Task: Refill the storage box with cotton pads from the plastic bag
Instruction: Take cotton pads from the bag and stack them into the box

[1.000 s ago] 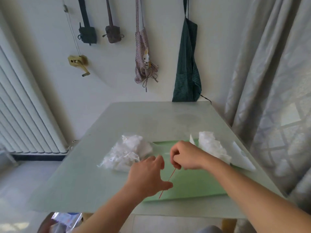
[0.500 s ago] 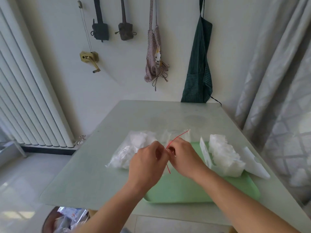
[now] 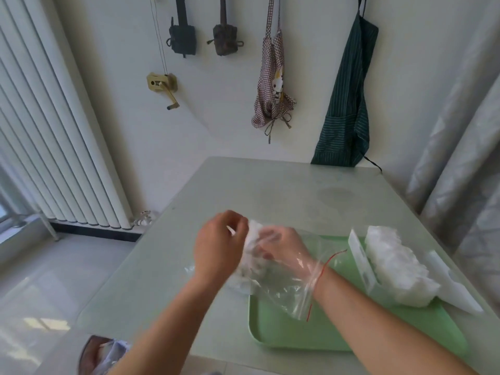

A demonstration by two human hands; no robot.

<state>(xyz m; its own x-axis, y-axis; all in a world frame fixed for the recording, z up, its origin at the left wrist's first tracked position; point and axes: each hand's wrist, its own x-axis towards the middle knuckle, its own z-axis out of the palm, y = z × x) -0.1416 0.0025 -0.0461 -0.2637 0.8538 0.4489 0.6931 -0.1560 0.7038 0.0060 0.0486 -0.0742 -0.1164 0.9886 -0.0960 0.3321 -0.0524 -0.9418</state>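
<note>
Where the bag (image 3: 281, 288) lies across the left rim of the tray (image 3: 297, 334), half on the table (image 3: 270, 190), I find both hands at it. Its mouth, edged by a red strip (image 3: 320, 272), sits round the right wrist, so the right hand (image 3: 281, 244) is wholly inside the clear film. Loose pads (image 3: 253, 234) bunch at the bag's far end, just ahead of the right fingertips and against the left hand (image 3: 219, 244).

Left hand: fingers curled, gripping the bag's far end from outside, knuckles up, wrist bent and raised a little off the table.

Right hand: palm down, reaching forward toward the pads. The film and blur hide the fingers, so I cannot tell whether they are spread or have closed on anything. The forearm crosses the tray from the near right corner.

Box (image 3: 361, 255): on the right part of the tray, well apart from both hands, holding a heap of white pads (image 3: 397, 266). A white lid (image 3: 454, 285) lies just to its right.
</note>
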